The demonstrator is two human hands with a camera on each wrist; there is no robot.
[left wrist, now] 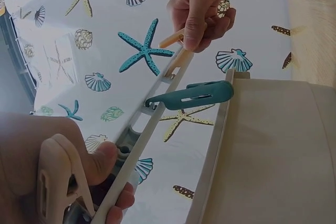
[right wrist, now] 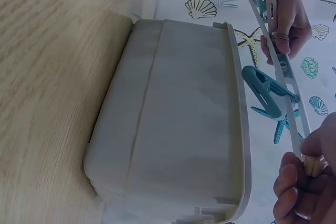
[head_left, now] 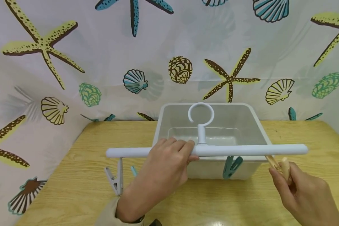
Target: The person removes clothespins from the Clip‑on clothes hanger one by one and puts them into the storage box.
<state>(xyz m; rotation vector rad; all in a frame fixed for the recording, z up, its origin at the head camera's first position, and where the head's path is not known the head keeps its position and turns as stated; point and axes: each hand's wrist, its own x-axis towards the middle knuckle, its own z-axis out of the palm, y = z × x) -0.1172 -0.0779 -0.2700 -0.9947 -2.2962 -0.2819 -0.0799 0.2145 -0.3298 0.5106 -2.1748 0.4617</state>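
A white clip hanger (head_left: 251, 150) is held level, with its round hook (head_left: 212, 116) pointing up. My left hand (head_left: 168, 164) grips its bar just left of the hook. At the bar's right end, my right hand (head_left: 309, 190) pinches a tan clothespin (head_left: 286, 169) between thumb and fingers; its tip meets the bar's underside. A dark teal clothespin (left wrist: 197, 96) hangs from the bar between both hands. Left of my left hand hang a pale grey-beige clothespin (head_left: 118, 180) and a light teal one (head_left: 134, 171), mostly hidden by that hand in the head view.
A pale plastic bin (head_left: 209, 169) stands on the wood-grain table (head_left: 82, 188), behind and below the hanger. Behind the table hangs a white cloth (head_left: 110, 47) printed with starfish and shells.
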